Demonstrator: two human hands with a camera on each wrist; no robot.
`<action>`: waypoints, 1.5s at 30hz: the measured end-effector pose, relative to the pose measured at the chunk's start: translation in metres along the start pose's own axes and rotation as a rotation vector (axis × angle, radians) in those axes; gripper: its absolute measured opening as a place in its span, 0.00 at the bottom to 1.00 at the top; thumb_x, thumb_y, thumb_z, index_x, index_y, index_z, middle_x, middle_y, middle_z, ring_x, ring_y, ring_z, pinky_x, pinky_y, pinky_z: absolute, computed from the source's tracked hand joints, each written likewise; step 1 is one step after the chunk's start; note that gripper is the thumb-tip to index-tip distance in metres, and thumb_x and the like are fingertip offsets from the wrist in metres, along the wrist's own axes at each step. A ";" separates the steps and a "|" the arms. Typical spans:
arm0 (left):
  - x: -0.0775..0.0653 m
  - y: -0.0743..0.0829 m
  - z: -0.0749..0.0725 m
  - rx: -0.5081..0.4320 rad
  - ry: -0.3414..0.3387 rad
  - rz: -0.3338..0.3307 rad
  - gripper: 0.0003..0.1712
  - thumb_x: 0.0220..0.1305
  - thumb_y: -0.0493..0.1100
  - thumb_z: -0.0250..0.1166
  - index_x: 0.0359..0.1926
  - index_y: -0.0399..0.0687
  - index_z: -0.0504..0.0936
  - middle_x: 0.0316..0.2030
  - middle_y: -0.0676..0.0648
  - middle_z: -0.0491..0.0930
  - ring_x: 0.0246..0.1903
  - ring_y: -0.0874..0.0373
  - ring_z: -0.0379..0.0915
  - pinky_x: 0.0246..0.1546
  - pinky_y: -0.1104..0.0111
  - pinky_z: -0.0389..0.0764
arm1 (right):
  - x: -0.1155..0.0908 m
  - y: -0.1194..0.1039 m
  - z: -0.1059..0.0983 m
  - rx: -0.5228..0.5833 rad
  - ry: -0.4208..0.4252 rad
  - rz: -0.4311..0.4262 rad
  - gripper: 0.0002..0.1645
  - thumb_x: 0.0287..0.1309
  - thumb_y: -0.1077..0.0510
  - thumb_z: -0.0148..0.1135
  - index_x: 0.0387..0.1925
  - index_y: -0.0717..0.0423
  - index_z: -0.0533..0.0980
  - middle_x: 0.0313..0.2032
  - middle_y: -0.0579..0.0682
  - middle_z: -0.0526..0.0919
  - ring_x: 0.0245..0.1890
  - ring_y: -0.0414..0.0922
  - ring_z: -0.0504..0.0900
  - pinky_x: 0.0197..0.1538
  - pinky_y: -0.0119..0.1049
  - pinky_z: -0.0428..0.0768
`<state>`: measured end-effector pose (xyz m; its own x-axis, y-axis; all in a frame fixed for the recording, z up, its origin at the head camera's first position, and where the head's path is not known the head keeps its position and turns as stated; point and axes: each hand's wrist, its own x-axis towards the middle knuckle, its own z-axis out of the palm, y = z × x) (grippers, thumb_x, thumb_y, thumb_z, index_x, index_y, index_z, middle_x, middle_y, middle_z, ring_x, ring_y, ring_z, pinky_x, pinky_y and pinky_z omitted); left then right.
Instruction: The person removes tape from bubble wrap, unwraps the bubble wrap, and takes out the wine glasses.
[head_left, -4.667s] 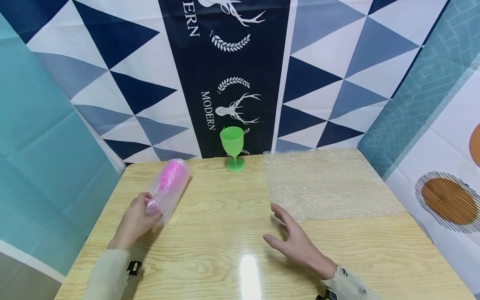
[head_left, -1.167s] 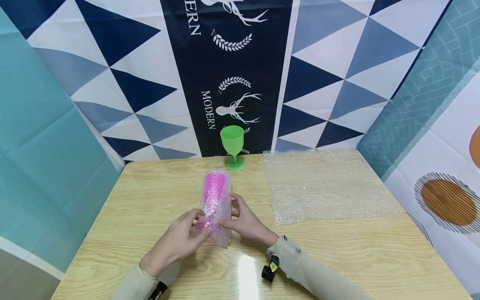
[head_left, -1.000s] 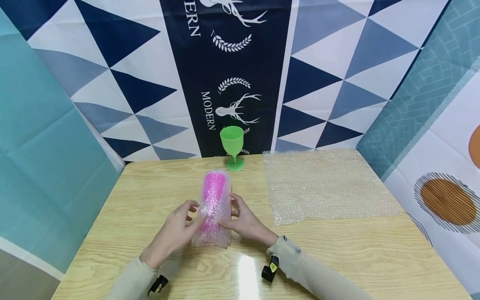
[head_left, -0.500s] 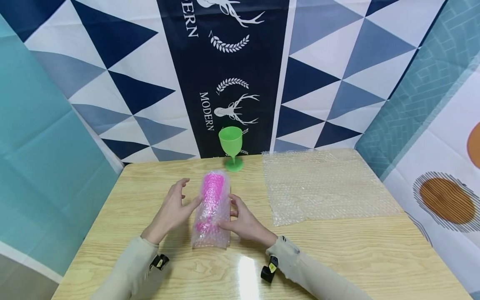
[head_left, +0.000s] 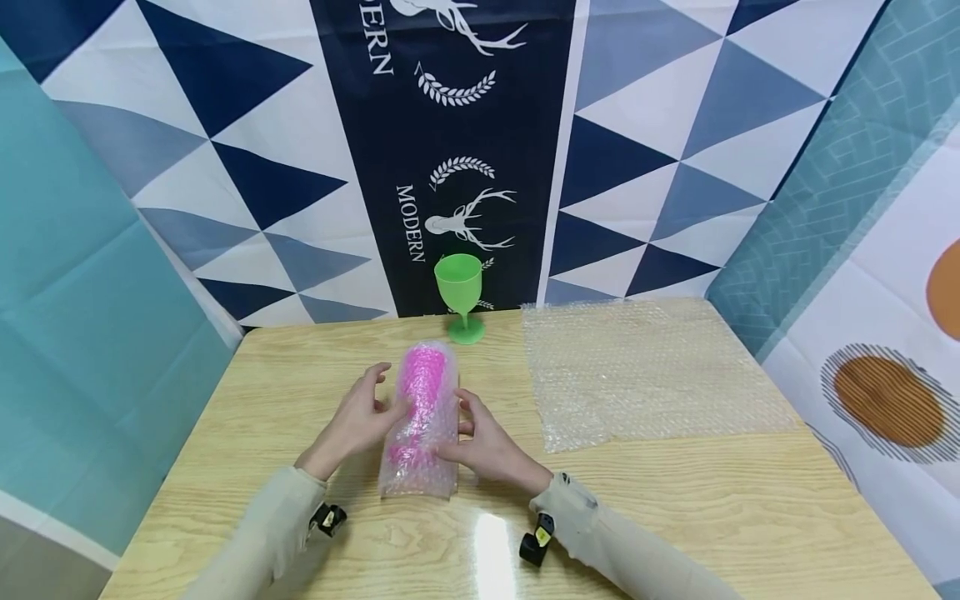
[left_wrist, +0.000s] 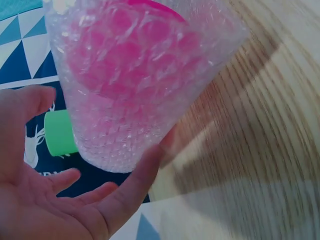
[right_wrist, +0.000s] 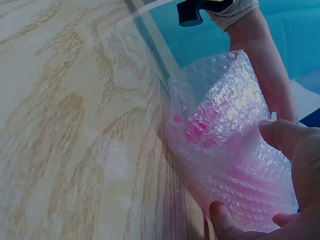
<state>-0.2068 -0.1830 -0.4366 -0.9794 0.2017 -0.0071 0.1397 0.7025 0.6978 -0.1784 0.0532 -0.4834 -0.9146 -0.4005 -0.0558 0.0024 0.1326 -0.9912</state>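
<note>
A pink goblet (head_left: 423, 379), seen blurred through its bubble-wrap roll (head_left: 420, 482), lies mid-table with its wide end away from me. My right hand (head_left: 491, 442) holds the roll's right side, thumb on top and fingers low along the edge, as the right wrist view shows. On the other side, my left hand (head_left: 360, 421) stands around the roll's far half, its fingers loosely bent. In the left wrist view its thumb (left_wrist: 42, 97) is just apart from the wrap, while one fingertip (left_wrist: 157, 152) lies right at the roll's lower edge. Behind it stands a green goblet (head_left: 459, 283).
A flat sheet of bubble wrap (head_left: 652, 375) lies spread at the back right of the wooden table (head_left: 675, 508). A patterned cloth backdrop (head_left: 465, 117) rises behind the table's back edge. Dark cameras (head_left: 536, 542) sit on both wrists.
The wrapped goblet has come from the left to mid-table and turned straighter. My right hand has taken hold of its right side. My left hand has slid up toward the far half.
</note>
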 end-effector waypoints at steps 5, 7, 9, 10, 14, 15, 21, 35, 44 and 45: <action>-0.001 -0.001 0.005 -0.019 -0.054 0.004 0.46 0.68 0.58 0.67 0.77 0.44 0.59 0.67 0.31 0.70 0.53 0.38 0.81 0.49 0.52 0.87 | 0.000 0.001 0.001 0.001 -0.007 0.002 0.61 0.57 0.63 0.73 0.81 0.56 0.44 0.77 0.65 0.55 0.64 0.61 0.77 0.55 0.46 0.86; -0.001 -0.001 0.007 -0.026 -0.066 0.008 0.45 0.68 0.57 0.67 0.77 0.44 0.60 0.66 0.32 0.72 0.54 0.37 0.81 0.50 0.51 0.87 | 0.000 0.001 0.001 0.009 -0.011 0.003 0.61 0.57 0.64 0.73 0.81 0.56 0.44 0.77 0.65 0.54 0.64 0.62 0.76 0.55 0.46 0.86; -0.001 0.000 0.009 -0.032 -0.064 0.023 0.44 0.68 0.57 0.68 0.76 0.44 0.61 0.64 0.32 0.74 0.52 0.37 0.82 0.49 0.52 0.87 | 0.000 0.000 0.001 0.019 -0.014 0.005 0.61 0.58 0.64 0.72 0.81 0.56 0.43 0.77 0.65 0.54 0.65 0.62 0.75 0.56 0.47 0.86; -0.001 0.000 0.010 -0.039 -0.059 0.024 0.44 0.68 0.56 0.68 0.76 0.45 0.61 0.63 0.32 0.75 0.51 0.38 0.83 0.48 0.53 0.87 | -0.001 0.000 0.001 0.027 -0.017 0.007 0.61 0.58 0.64 0.72 0.81 0.56 0.43 0.77 0.65 0.53 0.65 0.62 0.75 0.56 0.47 0.86; -0.002 0.002 0.015 -0.055 -0.046 0.026 0.44 0.67 0.55 0.69 0.76 0.45 0.62 0.62 0.33 0.76 0.46 0.43 0.84 0.42 0.58 0.88 | -0.002 0.000 0.000 0.055 -0.028 0.008 0.61 0.58 0.65 0.72 0.81 0.56 0.42 0.77 0.65 0.54 0.66 0.63 0.75 0.57 0.47 0.85; -0.002 0.002 0.017 -0.059 -0.044 0.024 0.44 0.67 0.54 0.70 0.76 0.45 0.62 0.62 0.33 0.76 0.45 0.44 0.84 0.41 0.59 0.88 | -0.002 0.000 0.000 0.057 -0.032 0.007 0.61 0.59 0.65 0.71 0.81 0.56 0.42 0.77 0.66 0.54 0.65 0.63 0.75 0.57 0.47 0.85; -0.006 0.006 0.025 -0.065 -0.034 0.012 0.46 0.65 0.54 0.71 0.76 0.45 0.61 0.61 0.35 0.76 0.47 0.43 0.83 0.39 0.59 0.89 | -0.009 0.003 -0.007 0.039 -0.050 -0.014 0.60 0.59 0.64 0.71 0.81 0.57 0.42 0.75 0.66 0.58 0.64 0.63 0.77 0.56 0.46 0.86; -0.024 0.025 0.044 -0.081 -0.080 0.021 0.60 0.60 0.59 0.74 0.81 0.44 0.50 0.74 0.30 0.63 0.66 0.32 0.70 0.59 0.41 0.79 | -0.040 0.005 -0.025 0.021 -0.102 -0.041 0.60 0.59 0.62 0.73 0.80 0.61 0.43 0.76 0.71 0.54 0.67 0.69 0.72 0.59 0.45 0.84; -0.033 0.031 0.054 -0.093 -0.109 0.050 0.63 0.60 0.63 0.73 0.82 0.43 0.46 0.76 0.30 0.59 0.71 0.32 0.63 0.66 0.37 0.70 | -0.055 0.008 -0.034 -0.007 -0.113 -0.037 0.59 0.59 0.62 0.72 0.80 0.61 0.44 0.75 0.73 0.55 0.66 0.68 0.72 0.59 0.42 0.84; -0.034 0.032 0.055 -0.099 -0.111 0.055 0.63 0.60 0.63 0.73 0.82 0.43 0.46 0.76 0.30 0.58 0.72 0.33 0.62 0.67 0.37 0.69 | -0.056 0.008 -0.035 -0.006 -0.116 -0.043 0.58 0.59 0.63 0.72 0.80 0.61 0.44 0.74 0.73 0.55 0.66 0.68 0.73 0.58 0.41 0.84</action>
<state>-0.1611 -0.1295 -0.4533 -0.9479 0.3156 -0.0422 0.1720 0.6190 0.7664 -0.1410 0.1082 -0.4837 -0.8608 -0.5083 -0.0268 -0.0392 0.1186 -0.9922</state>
